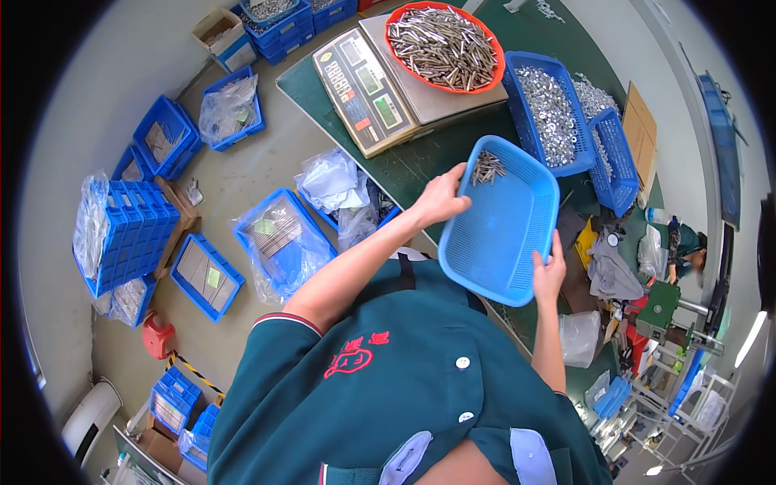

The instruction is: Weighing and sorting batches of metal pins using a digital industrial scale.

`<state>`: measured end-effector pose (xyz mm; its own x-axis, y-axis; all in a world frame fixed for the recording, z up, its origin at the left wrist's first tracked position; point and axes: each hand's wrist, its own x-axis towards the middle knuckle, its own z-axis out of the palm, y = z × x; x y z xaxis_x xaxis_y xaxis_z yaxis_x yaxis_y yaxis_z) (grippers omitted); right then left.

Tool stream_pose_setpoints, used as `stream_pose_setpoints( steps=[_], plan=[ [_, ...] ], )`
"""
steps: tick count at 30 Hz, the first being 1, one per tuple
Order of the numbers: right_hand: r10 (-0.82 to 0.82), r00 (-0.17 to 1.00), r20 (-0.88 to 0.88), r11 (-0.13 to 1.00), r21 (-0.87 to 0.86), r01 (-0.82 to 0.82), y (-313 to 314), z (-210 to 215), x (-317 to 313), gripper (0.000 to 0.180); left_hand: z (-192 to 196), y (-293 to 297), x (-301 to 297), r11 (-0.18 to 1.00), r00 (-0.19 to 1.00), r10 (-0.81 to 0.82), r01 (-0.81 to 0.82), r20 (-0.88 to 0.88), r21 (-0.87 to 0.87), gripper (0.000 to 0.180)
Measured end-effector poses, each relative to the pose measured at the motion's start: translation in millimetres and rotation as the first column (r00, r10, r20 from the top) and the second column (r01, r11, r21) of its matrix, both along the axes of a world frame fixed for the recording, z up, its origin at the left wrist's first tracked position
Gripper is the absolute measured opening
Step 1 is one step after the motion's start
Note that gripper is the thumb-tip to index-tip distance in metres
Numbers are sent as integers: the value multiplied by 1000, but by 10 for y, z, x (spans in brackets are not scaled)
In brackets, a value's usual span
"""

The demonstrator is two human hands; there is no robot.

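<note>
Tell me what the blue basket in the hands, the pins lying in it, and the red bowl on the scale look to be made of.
Blue basket: moulded plastic by its look, matte, with a fine perforated mesh and uniform colour.
Pins: apparently metal, likely steel; thin grey rods with a dull silvery shine.
Red bowl: probably plastic, with a smooth, evenly coloured orange-red rim.

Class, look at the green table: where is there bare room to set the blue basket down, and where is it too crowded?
Bare green table shows between the scale and the held blue basket, and along the scale's near-left edge. Crowded: the far side, with the red bowl and two blue bins of metal parts.
</note>
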<state>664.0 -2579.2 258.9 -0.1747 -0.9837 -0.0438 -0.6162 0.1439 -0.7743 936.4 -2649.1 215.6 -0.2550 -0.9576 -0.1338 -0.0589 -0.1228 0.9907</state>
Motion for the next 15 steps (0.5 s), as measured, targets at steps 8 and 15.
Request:
stream_pose_setpoints(
  steps=[8, 15],
  plan=[
    [-146, 973, -177, 989, -17, 146, 185, -731, 451, 62, -293, 18, 182, 984, 919, 135, -80, 371, -161, 57],
    [-120, 739, -663, 993, -77, 92, 28, -420, 637, 70, -267, 0, 180, 979, 908, 148, -80, 392, -185, 56]
  ],
)
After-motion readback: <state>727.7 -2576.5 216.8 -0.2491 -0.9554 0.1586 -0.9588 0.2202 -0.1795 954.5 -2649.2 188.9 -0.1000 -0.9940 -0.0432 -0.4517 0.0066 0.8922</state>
